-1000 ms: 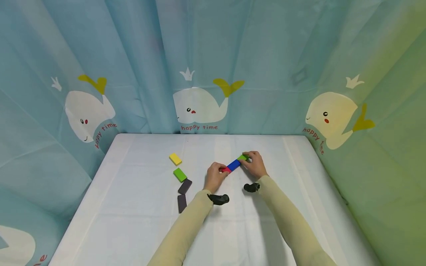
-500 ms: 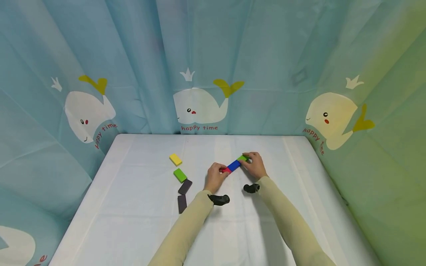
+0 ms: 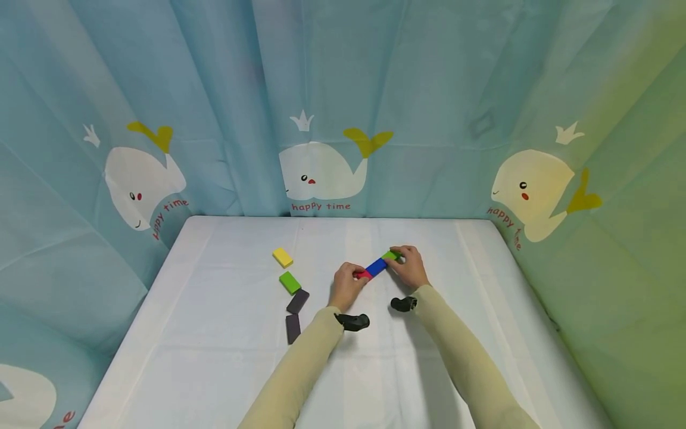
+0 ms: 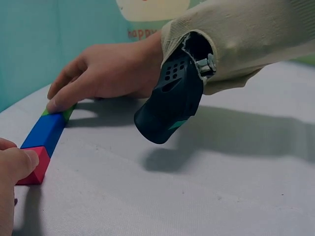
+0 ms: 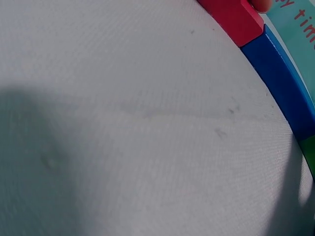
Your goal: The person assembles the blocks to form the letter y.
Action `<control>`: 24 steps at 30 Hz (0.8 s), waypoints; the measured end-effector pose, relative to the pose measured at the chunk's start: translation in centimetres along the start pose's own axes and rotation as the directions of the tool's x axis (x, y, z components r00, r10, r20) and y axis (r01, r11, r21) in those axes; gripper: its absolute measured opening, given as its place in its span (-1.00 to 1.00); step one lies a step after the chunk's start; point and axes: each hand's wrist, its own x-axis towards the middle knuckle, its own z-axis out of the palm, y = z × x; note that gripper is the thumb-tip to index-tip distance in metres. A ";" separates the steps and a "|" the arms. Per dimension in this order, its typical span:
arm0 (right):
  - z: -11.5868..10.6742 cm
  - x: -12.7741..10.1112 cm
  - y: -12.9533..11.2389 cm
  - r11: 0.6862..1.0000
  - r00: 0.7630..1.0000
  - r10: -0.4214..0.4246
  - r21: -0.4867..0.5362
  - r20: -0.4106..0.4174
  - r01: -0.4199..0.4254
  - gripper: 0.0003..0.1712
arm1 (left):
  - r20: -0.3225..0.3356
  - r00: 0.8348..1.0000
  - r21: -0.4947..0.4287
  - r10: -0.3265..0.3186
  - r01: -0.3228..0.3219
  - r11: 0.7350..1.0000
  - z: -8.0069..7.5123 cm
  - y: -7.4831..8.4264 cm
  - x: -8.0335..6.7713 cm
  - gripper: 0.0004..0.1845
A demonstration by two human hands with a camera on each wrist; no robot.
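- The red block (image 3: 363,274) was half covered by the left hand (image 3: 345,286) in the head view, and in the left wrist view only its near end showed beside the thumb.
- The green block (image 3: 391,255) at the far end was mostly hidden under the fingertips of the right hand (image 3: 411,267); the right wrist view cut it to a sliver at the frame's edge.
- The blue block (image 3: 377,266) lay fully in sight between the two, touching each end to end.
- The three blocks formed one flat row on the table (image 3: 482,286), a little right of centre, with its long axis running diagonally from near-left to far-right.
- The left hand's grip was narrow, its thumb and fingers pinched round the red end.
- The right hand's fingers lay nearly straight, pressing on the green end; the hand was not closed round it.
- To the left, well apart from the row, lay a yellow block (image 3: 282,257), a second green block (image 3: 290,282) and two dark blocks (image 3: 295,313); their exact colour was hard to make out.
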 end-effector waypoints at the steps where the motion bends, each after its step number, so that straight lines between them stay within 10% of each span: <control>1: 0.0 0.0 0.0 1.000 1.000 0.002 -0.001 0.001 -0.002 -0.47 | 0.000 1.000 -0.002 -0.001 0.001 1.000 0.0 0.0 0.0 -0.81; 24: 0.0 -0.5 -0.5 0.999 0.999 -0.034 0.009 -0.026 0.035 -0.49 | -0.021 0.999 0.004 0.029 -0.029 1.000 0.1 -0.1 -0.3 -0.81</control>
